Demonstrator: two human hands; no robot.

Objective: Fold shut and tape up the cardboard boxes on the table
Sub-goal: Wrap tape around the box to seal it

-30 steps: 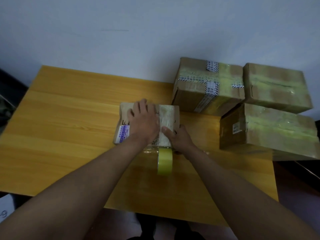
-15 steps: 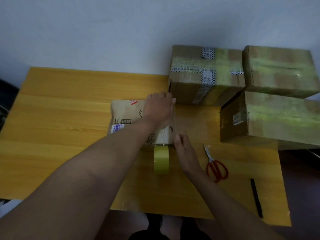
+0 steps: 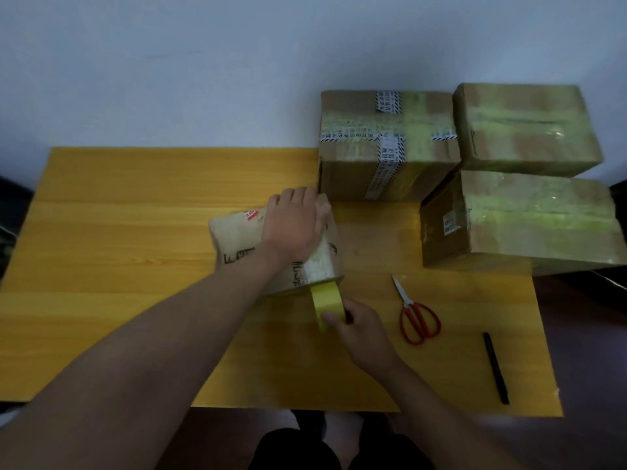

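Brown, creased cardboard box (image 3: 237,239) with black print and a glossy tape strip lies under the flat left hand (image 3: 294,225), the right hand (image 3: 356,329) gripping the yellow tape roll (image 3: 325,300).

- The small box (image 3: 244,239) you are working on sits near the middle of the desk (image 3: 135,232), slightly toward the far edge.
- Your left hand (image 3: 295,225) lies on top of that box, at its far right corner.
- The tape roll (image 3: 325,300) stands just in front of the box's near right corner, with your right hand (image 3: 359,330) on its near side.
- Right of your right hand lie the scissors (image 3: 415,317), and further right, near the right edge, the pen (image 3: 495,368).
- Three taped boxes fill the far right corner: one (image 3: 383,147) behind the small box, one (image 3: 526,127) to its right, one (image 3: 519,218) in front of both, overhanging the right edge.
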